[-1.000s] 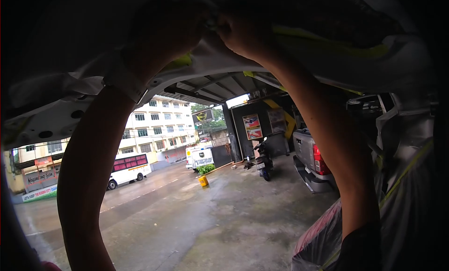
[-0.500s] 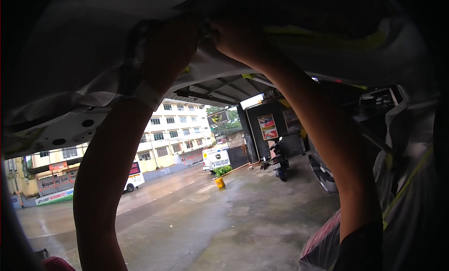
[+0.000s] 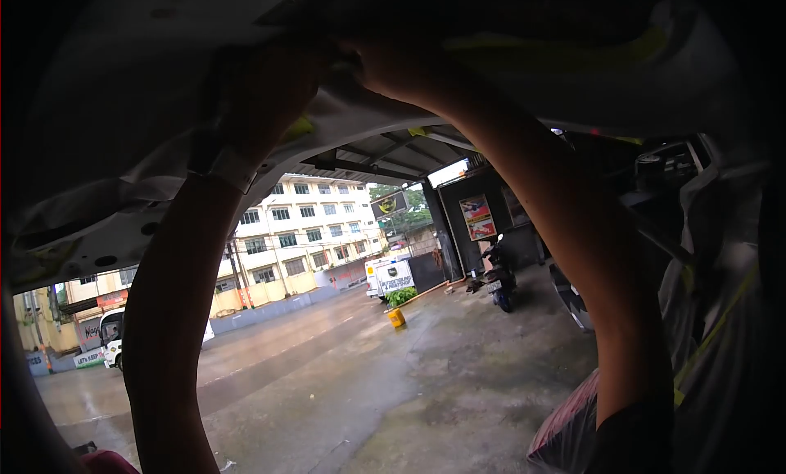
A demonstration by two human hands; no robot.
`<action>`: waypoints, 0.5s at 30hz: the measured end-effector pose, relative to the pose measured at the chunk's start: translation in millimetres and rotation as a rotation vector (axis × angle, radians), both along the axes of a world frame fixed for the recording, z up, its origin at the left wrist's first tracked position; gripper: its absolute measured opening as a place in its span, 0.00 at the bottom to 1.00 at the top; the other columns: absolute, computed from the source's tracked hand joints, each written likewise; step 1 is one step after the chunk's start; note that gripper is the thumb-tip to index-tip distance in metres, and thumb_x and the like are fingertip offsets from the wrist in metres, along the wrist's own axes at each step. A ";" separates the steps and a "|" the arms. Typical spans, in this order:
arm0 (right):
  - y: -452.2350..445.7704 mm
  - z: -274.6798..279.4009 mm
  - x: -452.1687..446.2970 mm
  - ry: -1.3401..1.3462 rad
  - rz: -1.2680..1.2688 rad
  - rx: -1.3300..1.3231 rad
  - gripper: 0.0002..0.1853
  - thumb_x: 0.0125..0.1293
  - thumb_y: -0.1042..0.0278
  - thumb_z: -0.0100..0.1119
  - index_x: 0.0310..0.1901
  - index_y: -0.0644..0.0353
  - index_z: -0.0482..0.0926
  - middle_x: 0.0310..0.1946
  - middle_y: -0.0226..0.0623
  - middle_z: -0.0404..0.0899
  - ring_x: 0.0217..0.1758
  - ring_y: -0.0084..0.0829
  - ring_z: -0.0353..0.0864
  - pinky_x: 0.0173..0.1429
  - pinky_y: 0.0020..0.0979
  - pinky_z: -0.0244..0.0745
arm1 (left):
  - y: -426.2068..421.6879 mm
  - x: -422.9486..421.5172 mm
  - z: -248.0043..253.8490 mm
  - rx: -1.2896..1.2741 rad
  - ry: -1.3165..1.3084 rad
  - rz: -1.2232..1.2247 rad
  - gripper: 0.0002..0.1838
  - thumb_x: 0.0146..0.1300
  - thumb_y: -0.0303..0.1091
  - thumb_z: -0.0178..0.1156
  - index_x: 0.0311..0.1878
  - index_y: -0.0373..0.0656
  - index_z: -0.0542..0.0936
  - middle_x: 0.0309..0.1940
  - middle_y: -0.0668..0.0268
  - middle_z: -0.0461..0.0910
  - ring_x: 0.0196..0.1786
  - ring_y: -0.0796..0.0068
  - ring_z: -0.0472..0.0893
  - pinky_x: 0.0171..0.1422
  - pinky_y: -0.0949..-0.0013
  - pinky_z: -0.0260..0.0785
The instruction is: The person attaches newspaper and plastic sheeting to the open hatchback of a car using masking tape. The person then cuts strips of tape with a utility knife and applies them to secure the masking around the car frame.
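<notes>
Both arms reach up overhead to the dark underside of a vehicle panel (image 3: 360,106), which is partly draped in thin plastic sheeting (image 3: 155,175). My left hand (image 3: 282,81), with a pale band (image 3: 233,169) at its wrist, is closed close against the panel in deep shadow. Just to its right, my right hand (image 3: 385,69) is curled like a fist, knuckles near the left hand. Whatever the fingers grip is too dark to make out. Yellow-green tape (image 3: 299,128) shows below my left hand, and a longer strip (image 3: 565,55) runs to the right.
Plastic sheeting (image 3: 725,310) hangs at the right. Beyond the opening lie wet concrete (image 3: 458,376), a parked motorcycle (image 3: 498,282), a yellow planter (image 3: 396,318), a white van (image 3: 389,276) and a bus (image 3: 112,339) on the road. A pale building (image 3: 303,228) stands behind.
Both hands appear slightly further left in the view and remain close together at the panel. Outside things sit a little further right as the view shifts. The bus has moved left along the road.
</notes>
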State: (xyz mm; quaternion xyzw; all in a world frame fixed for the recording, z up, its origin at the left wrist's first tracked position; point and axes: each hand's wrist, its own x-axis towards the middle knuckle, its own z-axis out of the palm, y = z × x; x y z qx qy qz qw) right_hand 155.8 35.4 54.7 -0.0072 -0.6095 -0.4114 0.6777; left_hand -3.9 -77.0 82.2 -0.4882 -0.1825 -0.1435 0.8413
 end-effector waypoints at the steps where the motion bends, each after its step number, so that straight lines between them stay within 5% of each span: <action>1: 6.1 -0.2 -4.0 0.047 -0.002 0.028 0.10 0.65 0.74 0.55 0.40 0.61 0.87 0.38 0.52 0.87 0.41 0.52 0.88 0.50 0.52 0.81 | 2.0 0.2 -0.3 0.024 -0.066 -0.016 0.14 0.75 0.46 0.61 0.53 0.48 0.86 0.42 0.58 0.88 0.39 0.57 0.87 0.46 0.56 0.81; 3: 11.1 -1.6 -6.8 0.092 0.003 0.056 0.10 0.66 0.74 0.55 0.40 0.61 0.86 0.38 0.51 0.87 0.41 0.51 0.88 0.51 0.52 0.81 | 0.9 4.3 -3.2 0.050 -0.134 -0.025 0.14 0.76 0.46 0.61 0.54 0.49 0.86 0.43 0.58 0.88 0.40 0.57 0.88 0.46 0.56 0.81; 5: 13.5 -3.3 -7.9 0.178 0.144 0.390 0.10 0.72 0.73 0.52 0.42 0.60 0.86 0.40 0.52 0.86 0.41 0.51 0.87 0.49 0.51 0.81 | -4.6 5.1 -3.4 -0.023 -0.097 -0.034 0.15 0.75 0.46 0.62 0.56 0.49 0.86 0.44 0.58 0.88 0.42 0.59 0.88 0.47 0.58 0.81; 12: 8.0 -10.0 -32.1 0.175 0.134 0.272 0.11 0.79 0.69 0.49 0.48 0.62 0.82 0.39 0.52 0.85 0.42 0.52 0.86 0.47 0.50 0.81 | -13.4 -23.3 -17.5 -0.055 0.059 -0.088 0.14 0.70 0.44 0.68 0.53 0.50 0.87 0.47 0.62 0.88 0.45 0.62 0.88 0.51 0.59 0.79; 14: 6.9 -17.3 -30.3 0.111 0.094 0.074 0.10 0.77 0.72 0.49 0.48 0.64 0.81 0.39 0.52 0.84 0.41 0.53 0.86 0.48 0.51 0.81 | -8.8 -13.6 -28.5 -0.148 0.144 -0.354 0.04 0.64 0.26 0.62 0.40 0.42 0.84 0.37 0.56 0.87 0.35 0.52 0.87 0.45 0.53 0.79; 15: 9.5 -16.8 -31.1 0.105 0.088 0.073 0.10 0.77 0.72 0.49 0.48 0.64 0.81 0.39 0.52 0.84 0.41 0.53 0.86 0.48 0.51 0.81 | -11.3 -14.7 -26.4 -0.147 0.138 -0.360 0.04 0.64 0.26 0.62 0.40 0.42 0.84 0.37 0.56 0.87 0.35 0.52 0.87 0.45 0.53 0.79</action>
